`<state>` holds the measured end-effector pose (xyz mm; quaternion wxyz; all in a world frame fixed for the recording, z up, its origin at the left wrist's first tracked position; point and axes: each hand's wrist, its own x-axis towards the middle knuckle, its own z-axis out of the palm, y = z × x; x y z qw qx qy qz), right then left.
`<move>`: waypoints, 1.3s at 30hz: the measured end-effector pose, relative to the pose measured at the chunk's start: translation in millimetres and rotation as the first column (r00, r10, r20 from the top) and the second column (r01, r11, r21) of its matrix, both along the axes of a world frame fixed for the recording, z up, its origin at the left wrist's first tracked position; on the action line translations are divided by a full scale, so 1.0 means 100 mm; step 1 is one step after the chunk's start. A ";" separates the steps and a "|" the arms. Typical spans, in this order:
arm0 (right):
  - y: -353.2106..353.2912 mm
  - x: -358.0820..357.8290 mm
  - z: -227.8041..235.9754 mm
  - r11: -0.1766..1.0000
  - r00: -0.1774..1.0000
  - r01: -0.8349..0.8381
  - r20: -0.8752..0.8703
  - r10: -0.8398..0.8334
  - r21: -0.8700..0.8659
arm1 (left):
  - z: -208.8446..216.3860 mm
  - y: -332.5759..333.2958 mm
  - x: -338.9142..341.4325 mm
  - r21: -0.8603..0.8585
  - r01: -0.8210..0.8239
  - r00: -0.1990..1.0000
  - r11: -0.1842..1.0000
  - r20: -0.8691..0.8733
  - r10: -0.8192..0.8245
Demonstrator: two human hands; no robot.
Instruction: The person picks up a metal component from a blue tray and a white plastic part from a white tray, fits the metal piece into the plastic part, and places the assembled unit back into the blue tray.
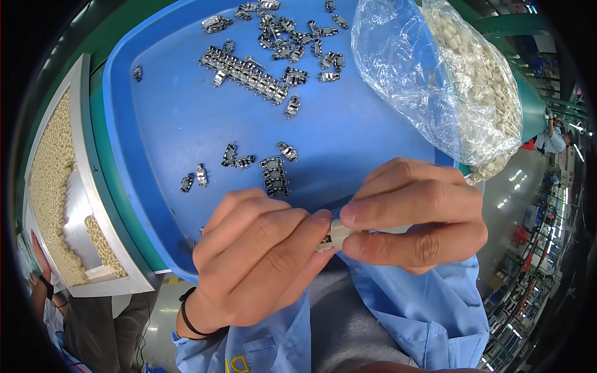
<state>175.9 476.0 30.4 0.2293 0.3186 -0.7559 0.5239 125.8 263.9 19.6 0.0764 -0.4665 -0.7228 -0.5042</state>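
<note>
My left hand (261,258) and my right hand (416,214) meet over the near edge of a blue tray (348,137). Between their fingertips sits a small cream plastic housing (339,234), pinched from both sides. A bit of dark metal shows at its left end, by my left thumb; the fingers cover the rest. Small silver metal clips lie in the tray. A short stack of clips (273,176) is just beyond my left hand, and a longer joined row (245,74) lies farther off.
A clear plastic bag (404,68) of cream housings (482,87) rests over the tray's right side. To the left stands a metal-rimmed tray (87,186) holding many small cream pieces (53,180). Another person's arm (41,258) shows beside it. Loose clips (286,40) are scattered at the far side.
</note>
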 end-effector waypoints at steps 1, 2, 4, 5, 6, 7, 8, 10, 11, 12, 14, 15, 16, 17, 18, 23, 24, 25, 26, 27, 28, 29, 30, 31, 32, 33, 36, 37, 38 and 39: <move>-0.02 -0.01 -0.02 1.000 0.999 0.015 -0.046 -0.015 -0.004 | 0.00 0.01 0.00 0.027 0.007 1.000 1.000 0.019 -0.007; -0.03 -0.02 -0.03 1.000 0.995 0.029 -0.092 -0.030 -0.008 | 0.00 0.01 0.00 0.054 0.013 0.999 0.998 0.038 -0.015; -0.04 -0.02 -0.02 1.000 0.996 0.027 -0.089 -0.027 -0.001 | 0.00 0.01 -0.01 0.082 0.015 0.998 0.997 0.054 -0.020; -0.04 -0.02 -0.01 1.000 0.996 0.028 -0.085 -0.027 0.005 | 0.01 0.00 -0.01 0.083 0.022 0.996 0.996 0.090 -0.030; -0.04 -0.02 -0.01 0.999 0.996 0.034 -0.082 -0.033 0.011 | 0.00 -0.01 -0.03 0.083 0.035 0.991 0.996 0.125 -0.045; -0.05 -0.01 -0.03 0.999 0.996 0.035 -0.088 -0.034 0.011 | 0.00 -0.01 -0.04 0.083 0.048 0.986 0.995 0.158 -0.060; -0.06 -0.01 -0.05 0.999 0.996 0.045 -0.081 -0.044 0.010 | 0.01 -0.01 -0.04 0.083 0.051 0.987 0.995 0.150 -0.063; -0.06 0.01 -0.06 0.998 0.995 0.067 -0.071 -0.066 0.009 | 0.03 -0.03 0.00 0.045 0.021 0.981 0.999 0.190 -0.029; -0.06 -0.01 -0.06 0.997 0.994 0.071 -0.085 -0.071 0.005 | 0.03 -0.04 0.00 0.024 0.007 0.979 1.000 0.204 -0.012; -0.06 -0.03 -0.05 0.997 0.995 0.066 -0.075 -0.064 0.028 | 0.03 -0.06 0.01 0.021 0.013 0.982 1.000 0.189 -0.016; -0.04 -0.03 -0.02 0.994 0.996 0.071 -0.052 -0.067 0.079 | 0.03 -0.06 0.02 0.028 -0.009 0.961 1.000 0.276 0.001; -0.03 -0.04 -0.01 0.993 0.995 0.085 -0.065 -0.080 0.077 | 0.04 -0.05 0.01 0.030 -0.019 0.947 0.999 0.320 0.009; -0.02 -0.03 0.01 0.992 0.995 0.084 -0.054 -0.079 0.093 | 0.06 -0.04 0.00 0.027 -0.011 0.950 1.000 0.311 0.002; -0.01 -0.03 0.02 0.991 0.996 0.081 -0.043 -0.077 0.108 | 0.07 -0.04 -0.01 0.014 -0.005 0.939 1.000 0.343 0.000; 0.01 -0.03 0.03 0.989 0.997 0.078 -0.030 -0.075 0.124 | 0.09 -0.04 -0.01 0.000 0.002 0.927 1.000 0.376 -0.002; 0.08 -0.05 0.16 0.993 0.985 0.095 0.137 -0.104 0.075 | 0.19 -0.07 -0.06 -0.079 -0.006 0.852 0.997 0.521 0.047; 0.15 -0.06 0.19 0.983 0.976 0.113 0.167 -0.137 0.147 | 0.24 -0.09 -0.11 -0.085 -0.007 0.853 0.996 0.519 0.051; 0.25 -0.06 0.20 0.967 0.966 0.129 0.194 -0.173 0.219 | 0.30 -0.11 -0.19 -0.118 -0.024 0.855 0.993 0.511 0.082; 0.35 -0.06 0.20 0.946 0.952 0.143 0.220 -0.211 0.290 | 0.38 -0.12 -0.28 -0.150 -0.040 0.857 0.988 0.503 0.111; 0.45 -0.07 0.15 0.948 0.951 0.144 0.227 -0.212 0.283 | 0.45 -0.12 -0.42 -0.225 -0.046 0.851 0.973 0.501 0.156; 0.57 -0.10 0.11 0.891 0.930 0.155 0.242 -0.277 0.426 | 0.56 -0.07 -0.58 -0.297 -0.051 0.848 0.954 0.492 0.199; 0.67 -0.12 0.08 0.813 0.904 0.158 0.248 -0.347 0.561 | 0.62 0.04 -0.76 -0.272 -0.036 0.849 0.962 0.499 0.173; 0.74 -0.20 0.07 0.820 0.909 0.155 0.247 -0.337 0.550 | 0.69 0.13 -0.94 -0.253 -0.040 0.852 0.967 0.497 0.165; 0.80 -0.27 0.09 0.784 0.914 0.159 0.210 -0.347 0.600 | 0.74 0.20 -1.14 -0.258 -0.029 0.885 0.966 0.442 0.145; 0.81 -0.36 0.11 0.753 0.926 0.158 0.169 -0.338 0.638 | 0.79 0.21 -1.34 -0.273 -0.036 0.915 0.961 0.379 0.142; 0.85 -0.40 0.10 0.705 0.923 0.179 0.132 -0.362 0.686 | 0.75 0.32 -1.56 -0.320 -0.070 0.928 0.945 0.326 0.179; 0.78 -0.59 0.00 0.678 0.934 0.221 0.047 -0.354 0.701 | 0.62 0.73 -2.02 -0.269 -0.060 0.924 0.961 0.349 0.155; 0.74 -0.63 -0.04 0.658 0.938 0.239 0.006 -0.346 0.715 | 0.49 0.86 -2.23 -0.249 -0.025 0.929 0.968 0.353 0.115; 0.72 -0.65 -0.08 0.656 0.934 0.249 0.003 -0.357 0.712 | 0.36 0.98 -2.39 -0.232 0.009 0.932 0.973 0.355 0.075; 0.69 -0.68 -0.12 0.640 0.938 0.251 -0.018 -0.347 0.726 | 0.24 1.07 -2.55 -0.234 0.016 0.934 0.972 0.350 0.069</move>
